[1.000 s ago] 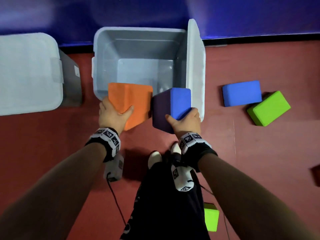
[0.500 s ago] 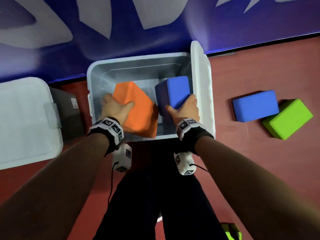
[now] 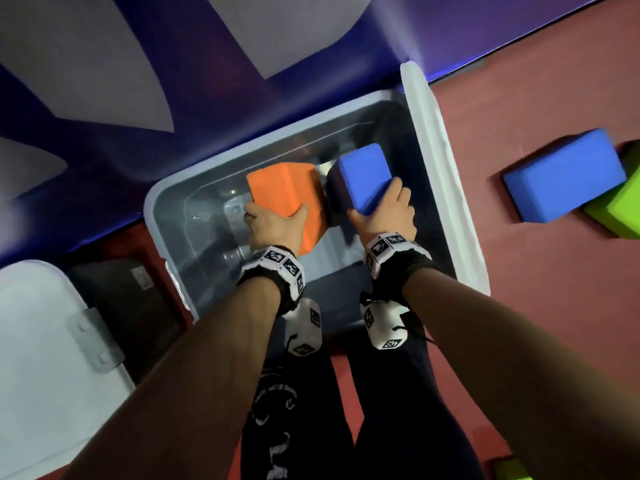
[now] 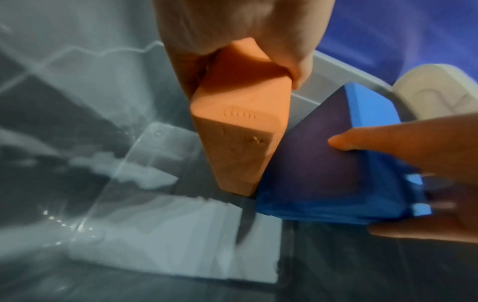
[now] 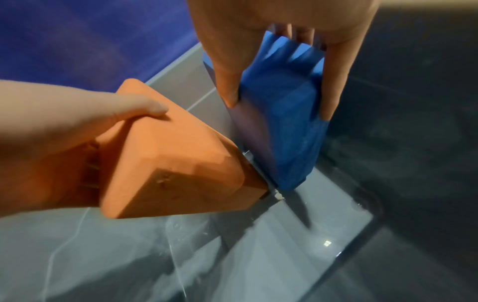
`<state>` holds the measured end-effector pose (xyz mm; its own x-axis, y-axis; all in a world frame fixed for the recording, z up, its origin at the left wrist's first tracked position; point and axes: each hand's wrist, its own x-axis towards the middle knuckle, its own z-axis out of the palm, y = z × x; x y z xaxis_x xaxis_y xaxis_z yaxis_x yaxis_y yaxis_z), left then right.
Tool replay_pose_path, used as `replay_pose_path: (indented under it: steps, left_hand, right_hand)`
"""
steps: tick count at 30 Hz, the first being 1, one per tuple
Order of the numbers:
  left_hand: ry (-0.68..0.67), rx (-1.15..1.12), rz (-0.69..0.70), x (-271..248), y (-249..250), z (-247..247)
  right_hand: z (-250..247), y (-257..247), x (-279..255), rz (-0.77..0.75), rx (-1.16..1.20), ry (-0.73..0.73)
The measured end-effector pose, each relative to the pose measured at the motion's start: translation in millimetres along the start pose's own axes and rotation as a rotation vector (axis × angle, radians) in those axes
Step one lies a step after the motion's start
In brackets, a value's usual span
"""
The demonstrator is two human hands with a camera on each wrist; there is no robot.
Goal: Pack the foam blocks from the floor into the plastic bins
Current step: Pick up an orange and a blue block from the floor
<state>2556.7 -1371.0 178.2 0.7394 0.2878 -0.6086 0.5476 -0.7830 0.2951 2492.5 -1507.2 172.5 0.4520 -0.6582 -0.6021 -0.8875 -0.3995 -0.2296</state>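
My left hand (image 3: 273, 223) grips an orange foam block (image 3: 284, 188) and holds it deep inside the open grey plastic bin (image 3: 166, 202). Right beside it, my right hand (image 3: 382, 213) grips a blue foam block (image 3: 365, 176) in the same bin. In the left wrist view the orange block (image 4: 240, 132) stands on end near the bin floor, its lower corner against the blue block (image 4: 323, 163). In the right wrist view, thumb and fingers clamp the blue block (image 5: 279, 126) next to the orange block (image 5: 175, 167). Both blocks sit low, near the far wall.
The bin's white lid (image 3: 440, 174) stands along its right side. Another blue block (image 3: 564, 174) and a green block (image 3: 616, 209) lie on the red floor to the right. A second bin with a white lid (image 3: 41, 358) sits at left. A green block (image 3: 509, 469) shows at the bottom.
Both hands have carried their blocks from above the bin's front rim down into the bin. The blocks now sit lower and closer to the far wall.
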Motion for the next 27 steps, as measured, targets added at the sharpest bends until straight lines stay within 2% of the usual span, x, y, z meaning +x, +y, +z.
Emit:
replay_pose_path:
  steps: [5, 10, 18, 22, 27]
  left_hand:
    - [-0.032, -0.056, 0.030, 25, 14, 34]
    - [-0.076, -0.097, 0.073, 33, 30, 65]
    - [-0.286, -0.088, 0.188, 47, 38, 83]
    - [-0.317, -0.142, 0.172, 57, 37, 86]
    - [-0.330, -0.175, 0.117, 53, 38, 92]
  right_hand:
    - [23, -5, 30, 0.064, 0.094, 0.057]
    - [28, -4, 60, 0.008, 0.110, 0.015]
    - [34, 2, 80, -0.070, 0.242, -0.027]
    - [32, 13, 80, -0.146, 0.290, -0.012]
    - [26, 15, 77, -0.132, 0.161, -0.056]
